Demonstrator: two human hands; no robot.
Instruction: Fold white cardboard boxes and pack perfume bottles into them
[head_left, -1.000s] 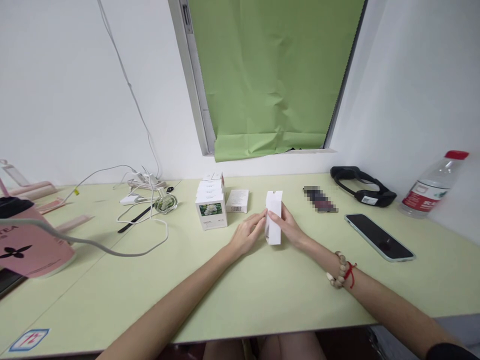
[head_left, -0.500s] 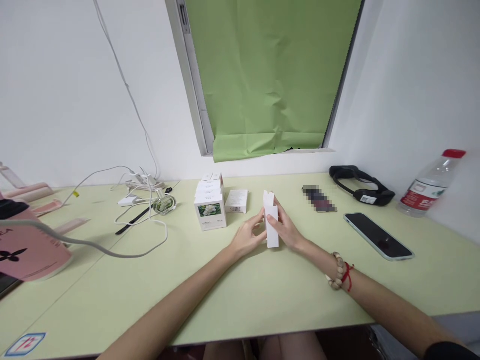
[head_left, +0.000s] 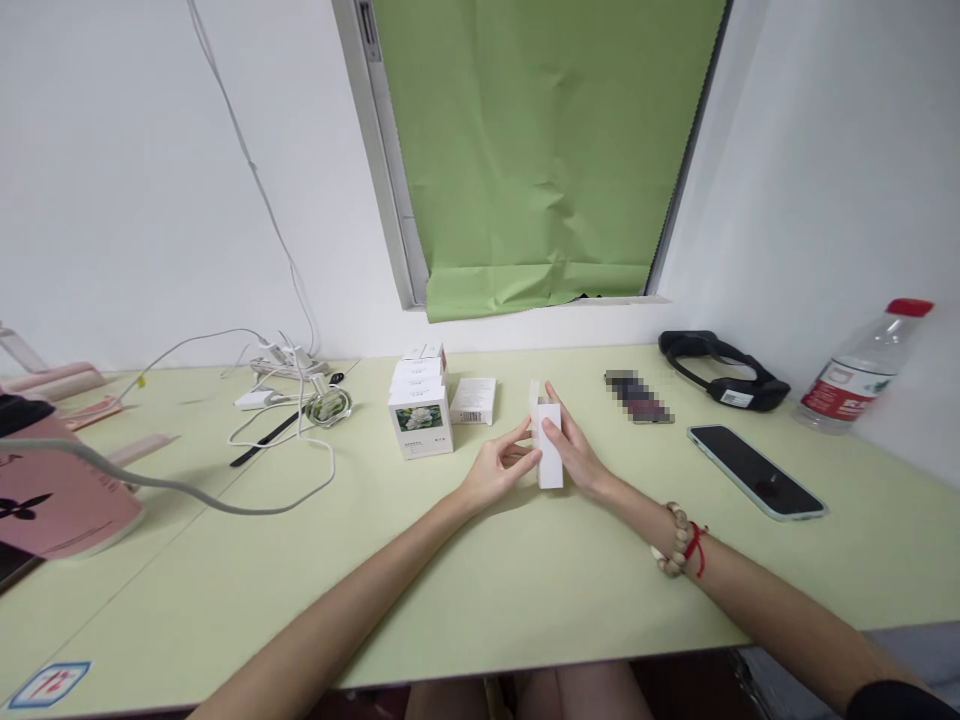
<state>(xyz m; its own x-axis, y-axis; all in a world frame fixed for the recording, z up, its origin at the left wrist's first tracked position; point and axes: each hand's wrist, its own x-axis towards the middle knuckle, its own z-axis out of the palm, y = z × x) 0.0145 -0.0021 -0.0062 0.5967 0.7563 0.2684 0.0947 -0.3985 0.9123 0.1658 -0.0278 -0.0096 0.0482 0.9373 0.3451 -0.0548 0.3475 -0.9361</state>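
A small white cardboard box stands on end on the table between my hands, one flap sticking up at its top left. My right hand is closed around its right side, thumb on the near face and fingers behind. My left hand touches the left side with its thumb and fingertips, the fingers curved. To the left of my hands, a row of white boxes with a flower picture on the front one runs back toward the wall. Beside that row, another white box lies flat, barcode side toward me.
On the right are a phone, a black headset, a water bottle and a pixelated dark item. Leftward lie white cables, a power strip, a round glassy object and a pink container.
The box has shifted slightly to the right and turned a little. Its upright flap now sits lower, and the front flap or edge looks straighter. Both hands stay on it.
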